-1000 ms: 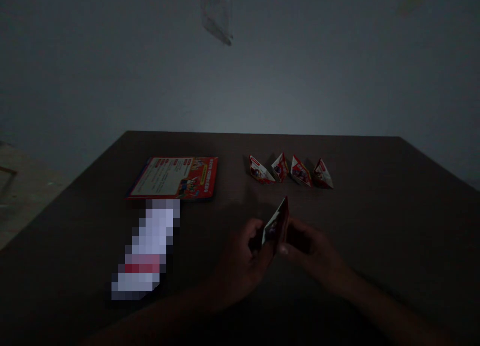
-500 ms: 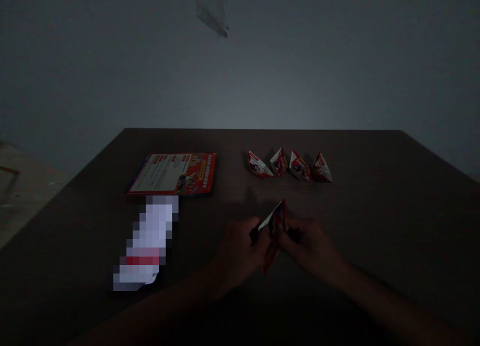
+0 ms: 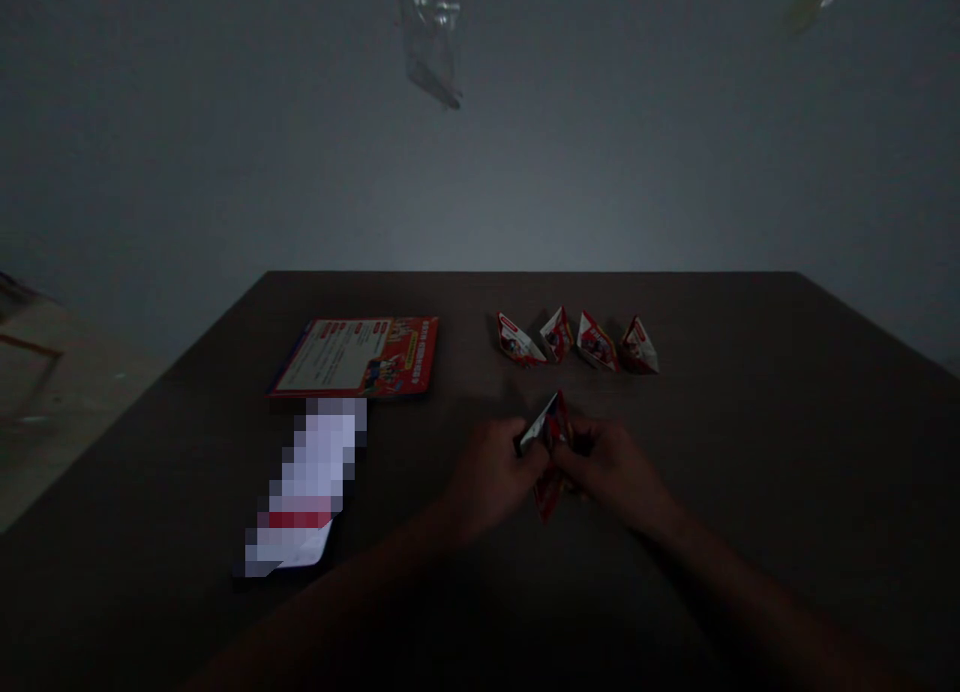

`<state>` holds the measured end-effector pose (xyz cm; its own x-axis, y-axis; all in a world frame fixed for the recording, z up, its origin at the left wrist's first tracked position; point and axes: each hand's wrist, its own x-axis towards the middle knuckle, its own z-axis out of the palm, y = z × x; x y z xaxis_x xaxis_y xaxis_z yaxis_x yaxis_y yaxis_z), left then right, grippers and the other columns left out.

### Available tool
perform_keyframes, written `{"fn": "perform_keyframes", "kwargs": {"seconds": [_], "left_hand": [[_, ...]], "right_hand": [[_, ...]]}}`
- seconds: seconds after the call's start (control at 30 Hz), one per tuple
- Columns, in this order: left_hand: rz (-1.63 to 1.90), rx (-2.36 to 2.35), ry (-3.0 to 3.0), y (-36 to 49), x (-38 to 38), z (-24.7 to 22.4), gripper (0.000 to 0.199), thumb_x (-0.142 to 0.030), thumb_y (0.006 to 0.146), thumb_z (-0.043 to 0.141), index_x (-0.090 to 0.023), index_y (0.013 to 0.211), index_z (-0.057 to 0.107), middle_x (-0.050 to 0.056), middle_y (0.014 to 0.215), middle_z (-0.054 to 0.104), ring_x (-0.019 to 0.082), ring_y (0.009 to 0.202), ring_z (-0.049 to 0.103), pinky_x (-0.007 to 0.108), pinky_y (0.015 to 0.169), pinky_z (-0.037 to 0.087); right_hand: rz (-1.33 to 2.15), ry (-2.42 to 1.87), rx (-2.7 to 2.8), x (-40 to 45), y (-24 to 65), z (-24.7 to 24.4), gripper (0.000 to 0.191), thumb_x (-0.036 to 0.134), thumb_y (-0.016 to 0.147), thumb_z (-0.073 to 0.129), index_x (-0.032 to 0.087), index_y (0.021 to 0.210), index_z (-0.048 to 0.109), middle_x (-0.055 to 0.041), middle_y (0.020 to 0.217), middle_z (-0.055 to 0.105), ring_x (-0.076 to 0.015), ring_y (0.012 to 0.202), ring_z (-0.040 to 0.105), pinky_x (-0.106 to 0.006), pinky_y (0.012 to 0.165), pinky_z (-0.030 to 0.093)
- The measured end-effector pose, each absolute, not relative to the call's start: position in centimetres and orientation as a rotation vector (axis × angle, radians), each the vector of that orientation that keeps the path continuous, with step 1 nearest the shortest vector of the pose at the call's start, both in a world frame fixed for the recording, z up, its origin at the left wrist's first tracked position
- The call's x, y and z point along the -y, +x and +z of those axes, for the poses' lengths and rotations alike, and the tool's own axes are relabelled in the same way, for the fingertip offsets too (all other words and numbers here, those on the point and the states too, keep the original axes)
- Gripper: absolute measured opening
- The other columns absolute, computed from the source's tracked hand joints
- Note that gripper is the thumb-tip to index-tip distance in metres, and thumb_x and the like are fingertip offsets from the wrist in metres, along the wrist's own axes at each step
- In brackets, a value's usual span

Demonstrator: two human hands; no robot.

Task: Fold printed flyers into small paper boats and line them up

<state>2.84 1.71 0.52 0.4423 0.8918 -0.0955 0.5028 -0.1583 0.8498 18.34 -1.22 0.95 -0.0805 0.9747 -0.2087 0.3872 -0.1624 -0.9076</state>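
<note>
Between my two hands is a folded paper boat (image 3: pixel 553 490), red with white and dark printed parts, its pointed ends up and down. My left hand (image 3: pixel 499 472) pinches its left side, the thumb on the near face. On the other side my right hand (image 3: pixel 611 467) grips it with thumb and bent fingers. The thumbs nearly meet at the middle of the paper. Fingers behind the boat are hidden. Beyond my hands, several similar folded paper boats (image 3: pixel 598 344) stand in a row on the dark table (image 3: pixel 720 392).
Left of the row lies a red printed booklet (image 3: pixel 330 357) with a white text panel. A lit, pixelated phone-like object (image 3: pixel 311 472) lies in front of it, near my left forearm. A clear plastic bag (image 3: pixel 433 42) hangs on the wall behind the table.
The lower tip of the held boat has swung slightly right, and both hands stay on it. My thumbs have come closer together. The whole view has shifted a little.
</note>
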Motion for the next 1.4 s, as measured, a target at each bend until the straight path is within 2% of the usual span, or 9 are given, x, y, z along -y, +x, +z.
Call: {"fn": "perform_keyframes", "kwargs": {"seconds": [0.3,0.4,0.5,0.63,0.8,0.93,1.1,1.23,1.4], "left_hand": [[0.484,-1.216,1.675,2.6,-1.5,0.6,0.02,-0.03,0.079,0.047,-0.015,0.069,0.057,-0.002,0.06,0.052,0.012,0.055,0.047,0.021,0.048,0.03],[0.501,-1.206,1.502,2.8,-2.0,0.5,0.017,-0.028,0.075,0.049,-0.015,0.069,0.057,-0.002,0.06,0.052,0.012,0.057,0.049,0.021,0.048,0.031],[0.482,-1.202,1.229,3.1,-2.4,0.3,0.014,-0.028,0.068,0.053,-0.015,0.07,0.057,-0.003,0.055,0.05,0.01,0.048,0.045,0.02,0.043,0.028],[0.458,-1.027,0.931,3.4,-2.2,0.5,0.02,-0.034,0.064,0.057,-0.015,0.071,0.058,-0.005,0.048,0.045,0.008,0.037,0.033,0.021,0.037,0.02],[0.598,-0.804,0.671,3.8,-1.6,1.1,0.021,-0.034,0.067,0.063,-0.013,0.066,0.058,0.0,0.056,0.05,0.011,0.05,0.045,0.023,0.049,0.035],[0.682,-0.971,0.723,4.2,-1.1,0.4,0.013,-0.027,0.067,0.059,-0.013,0.068,0.059,0.0,0.059,0.054,0.012,0.053,0.049,0.024,0.053,0.038],[0.664,-1.099,0.838,4.4,-0.8,-0.4,0.019,-0.033,0.074,0.055,-0.014,0.075,0.061,-0.003,0.054,0.053,0.01,0.044,0.046,0.023,0.049,0.037],[0.634,-1.065,0.928,4.4,-0.7,-0.1,0.02,-0.033,0.076,0.052,-0.014,0.072,0.059,-0.002,0.054,0.054,0.01,0.042,0.045,0.022,0.047,0.035],[0.604,-1.071,0.947,4.4,-0.7,0.1,0.02,-0.031,0.075,0.048,-0.015,0.066,0.058,-0.002,0.053,0.054,0.01,0.043,0.045,0.023,0.046,0.034]], "right_hand": [[1.255,-1.515,1.506,1.2,18.7,0.9,0.011,0.019,0.073,0.054,0.014,0.068,0.062,0.0011,0.057,0.058,-0.01,0.049,0.049,-0.019,0.044,0.035],[1.282,-1.498,1.481,1.1,18.9,0.8,0.011,0.018,0.073,0.053,0.014,0.069,0.062,0.0015,0.058,0.058,-0.0095,0.049,0.048,-0.019,0.045,0.036],[1.306,-1.44,1.457,1.0,18.9,0.7,0.011,0.021,0.076,0.054,0.015,0.069,0.062,0.0032,0.057,0.056,-0.0082,0.047,0.045,-0.018,0.043,0.034],[1.335,-1.402,1.393,0.9,18.9,0.6,0.013,0.025,0.076,0.056,0.015,0.069,0.062,0.0036,0.057,0.056,-0.0076,0.045,0.043,-0.018,0.042,0.034],[1.356,-1.375,1.365,1.2,18.8,0.6,0.013,0.026,0.077,0.057,0.015,0.071,0.062,0.0036,0.057,0.057,-0.0073,0.045,0.043,-0.017,0.041,0.032],[1.31,-1.396,1.341,1.4,18.7,0.5,0.008,0.023,0.075,0.06,0.015,0.074,0.061,0.0037,0.059,0.056,-0.0073,0.046,0.045,-0.016,0.04,0.033],[1.237,-1.365,1.227,1.7,18.4,0.1,0.015,0.03,0.083,0.054,0.016,0.077,0.059,0.0022,0.062,0.059,-0.0087,0.048,0.052,-0.017,0.041,0.039],[1.189,-1.36,1.189,1.6,18.2,-0.2,0.018,0.033,0.081,0.058,0.016,0.079,0.062,0.0005,0.065,0.062,-0.0111,0.055,0.057,-0.019,0.049,0.045],[1.146,-1.368,1.203,1.5,18.3,-0.1,0.022,0.036,0.08,0.059,0.015,0.077,0.065,0.0007,0.062,0.061,-0.0118,0.053,0.056,-0.02,0.048,0.045]]}}
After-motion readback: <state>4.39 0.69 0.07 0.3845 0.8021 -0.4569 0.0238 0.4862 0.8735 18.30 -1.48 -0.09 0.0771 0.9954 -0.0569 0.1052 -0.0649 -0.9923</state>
